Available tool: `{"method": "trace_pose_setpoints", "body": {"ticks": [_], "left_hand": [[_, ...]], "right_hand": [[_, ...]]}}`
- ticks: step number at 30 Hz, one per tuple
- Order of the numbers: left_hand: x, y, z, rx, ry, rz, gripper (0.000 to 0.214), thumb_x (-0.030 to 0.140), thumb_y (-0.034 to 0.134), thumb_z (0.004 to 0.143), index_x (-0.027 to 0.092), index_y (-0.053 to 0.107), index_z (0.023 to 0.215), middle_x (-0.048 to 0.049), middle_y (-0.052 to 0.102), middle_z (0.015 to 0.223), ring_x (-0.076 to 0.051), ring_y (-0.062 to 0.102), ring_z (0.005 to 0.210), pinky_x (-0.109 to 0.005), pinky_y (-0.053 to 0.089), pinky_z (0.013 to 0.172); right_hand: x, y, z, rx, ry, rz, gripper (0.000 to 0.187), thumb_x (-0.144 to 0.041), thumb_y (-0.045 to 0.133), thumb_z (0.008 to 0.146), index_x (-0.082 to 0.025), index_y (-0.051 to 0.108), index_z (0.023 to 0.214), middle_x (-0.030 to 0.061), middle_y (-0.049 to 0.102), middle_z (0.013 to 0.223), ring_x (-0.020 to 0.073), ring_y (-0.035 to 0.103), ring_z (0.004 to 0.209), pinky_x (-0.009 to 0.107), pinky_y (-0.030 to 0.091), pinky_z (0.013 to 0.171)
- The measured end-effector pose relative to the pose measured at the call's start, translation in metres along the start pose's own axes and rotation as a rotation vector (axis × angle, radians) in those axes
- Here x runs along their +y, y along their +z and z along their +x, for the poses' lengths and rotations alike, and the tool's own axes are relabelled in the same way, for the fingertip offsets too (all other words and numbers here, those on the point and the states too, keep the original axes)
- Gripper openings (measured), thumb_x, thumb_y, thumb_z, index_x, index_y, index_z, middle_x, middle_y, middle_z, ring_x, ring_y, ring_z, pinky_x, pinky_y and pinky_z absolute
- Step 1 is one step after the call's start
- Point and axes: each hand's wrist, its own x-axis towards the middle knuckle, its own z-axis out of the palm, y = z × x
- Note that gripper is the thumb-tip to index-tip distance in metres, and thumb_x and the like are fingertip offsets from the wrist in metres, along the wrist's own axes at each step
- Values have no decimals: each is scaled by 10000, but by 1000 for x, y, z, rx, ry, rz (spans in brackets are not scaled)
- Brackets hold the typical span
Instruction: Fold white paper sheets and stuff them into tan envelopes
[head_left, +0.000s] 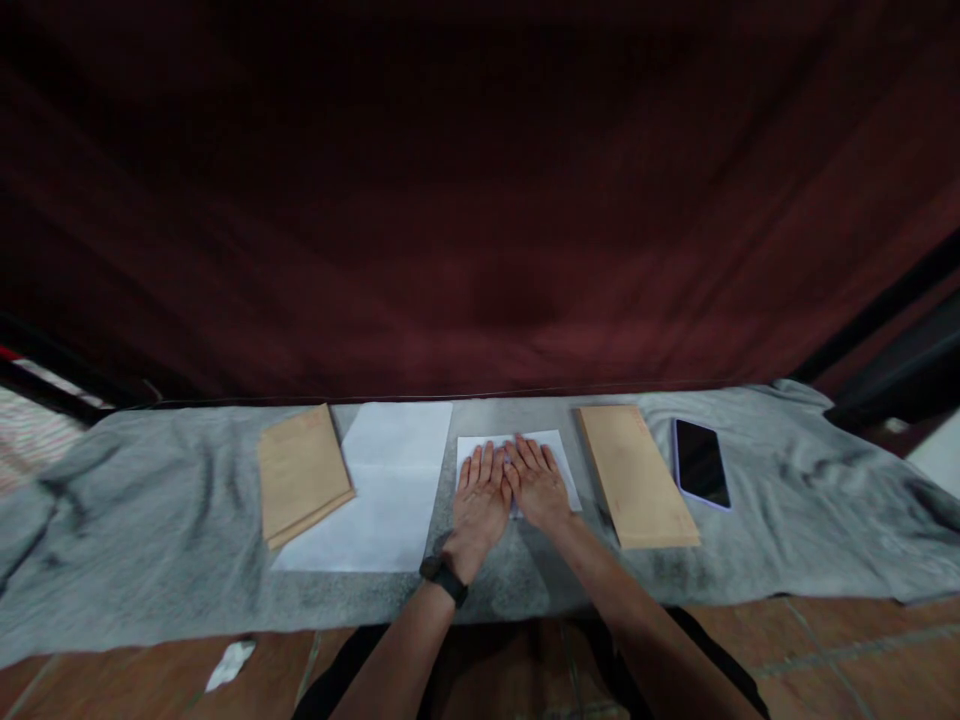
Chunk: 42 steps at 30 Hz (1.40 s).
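Observation:
A folded white sheet of paper (pixel 566 482) lies on the grey cloth in front of me. Both palms press down flat on it, side by side. My left hand (pixel 482 500), with a dark watch on its wrist, covers the left part of the sheet, fingers stretched out. Over the right part rests my right hand (pixel 538 485), its fingers spread and its thumb side touching the left hand. Much of the paper is hidden beneath them. To the left, larger white sheets (pixel 390 500) lie flat, showing a crease across them.
Brown envelopes (pixel 301 475) overlap the white sheets at the left. A stack of long brown envelopes (pixel 637 475) lies right of my hands, beside a phone (pixel 701 463). A dark red curtain (pixel 480 250) hangs behind the grey cloth (pixel 172 520). Crumpled white tissue (pixel 230 664) is on the tiled floor.

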Motion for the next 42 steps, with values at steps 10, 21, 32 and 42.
{"method": "trace_pose_setpoints", "body": {"ticks": [10,21,32,42], "left_hand": [[-17,-8,-1,64,-76,96,583,217,416,919,59,413,1480,-198,318,1592,-293,241,1506,-468,148,1242],[-3,-13,-7,74,-2,368,574,205,337,952,6,373,1489,-208,375,1566,-282,283,1492,-470,224,1225],[-8,-5,-15,-49,84,459,560,328,323,1014,91,355,1520,-154,335,1599,-253,261,1502,-461,256,1221],[-23,-16,-26,-3,15,465,597,359,311,1019,18,352,1507,-200,312,1597,-274,263,1500,-446,233,1231]], "right_hand": [[28,6,-7,97,89,-105,559,-407,348,1042,-100,408,1505,184,390,1558,311,379,1437,508,286,1167],[38,11,-21,225,89,-202,620,-424,294,1045,-7,391,1493,245,453,1501,340,428,1396,494,324,1136],[41,8,-24,187,92,-202,627,-433,313,1045,-6,378,1500,234,398,1542,344,402,1411,489,311,1149],[39,-6,-44,186,94,-153,624,-397,353,1036,-19,319,1532,231,350,1568,350,329,1455,524,296,1159]]}}
